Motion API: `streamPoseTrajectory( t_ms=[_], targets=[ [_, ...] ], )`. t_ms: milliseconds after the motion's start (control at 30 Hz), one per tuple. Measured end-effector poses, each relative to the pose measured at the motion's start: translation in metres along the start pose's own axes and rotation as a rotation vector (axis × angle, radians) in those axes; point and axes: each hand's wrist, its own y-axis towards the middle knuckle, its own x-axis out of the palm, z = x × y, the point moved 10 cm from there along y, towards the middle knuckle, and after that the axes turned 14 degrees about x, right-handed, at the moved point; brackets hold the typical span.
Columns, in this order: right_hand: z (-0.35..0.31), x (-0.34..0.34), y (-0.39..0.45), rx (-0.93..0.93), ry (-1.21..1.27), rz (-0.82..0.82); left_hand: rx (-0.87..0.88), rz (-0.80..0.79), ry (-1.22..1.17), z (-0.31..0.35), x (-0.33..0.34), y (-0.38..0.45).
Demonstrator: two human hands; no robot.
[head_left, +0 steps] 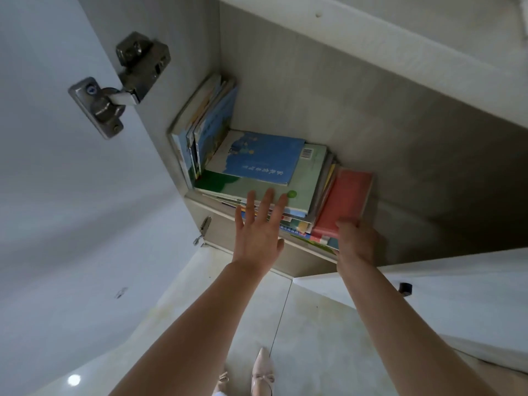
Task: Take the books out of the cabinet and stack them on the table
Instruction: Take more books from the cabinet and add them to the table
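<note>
Inside the low cabinet (328, 90) lies a stack of books, with a blue book (263, 158) on top of a larger green one (303, 184). Several more books (208, 124) stand upright against the left wall. A red book (345, 201) leans at the stack's right side. My left hand (260, 227) reaches in with straight, spread fingers, its fingertips at the front edge of the green book. My right hand (355, 241) grips the near end of the red book; its fingers are hidden behind the hand.
The open cabinet door (71, 167) with a metal hinge (120, 84) stands at the left. Another white door panel (471, 304) sticks out at the right. Below are a tiled floor (314, 338) and my shoes (261, 372).
</note>
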Motion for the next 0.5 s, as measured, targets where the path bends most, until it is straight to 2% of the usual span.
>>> streamPoseTrajectory(
  t_ms=[100, 333, 400, 467, 500],
  targets=[
    [-0.024, 0.004, -0.025, -0.116, 0.098, -0.092, -0.011, 0.11, 0.042, -0.003, -0.016, 0.002],
    [-0.079, 0.018, -0.088, -0.451, -0.002, -0.255, -0.108, 0.347, 0.006, -0.009, -0.058, 0.015],
    [-0.083, 0.026, -0.092, -0.385, 0.071, -0.392, -0.118, 0.407, -0.022, -0.015, -0.068, 0.015],
    [-0.077, 0.035, -0.081, -0.209, 0.14, -0.535, -0.118, 0.441, -0.066, -0.022, -0.075, 0.015],
    [-0.071, 0.036, -0.067, -0.136, 0.131, -0.541, -0.115, 0.448, -0.08, -0.023, -0.077, 0.016]
  ],
)
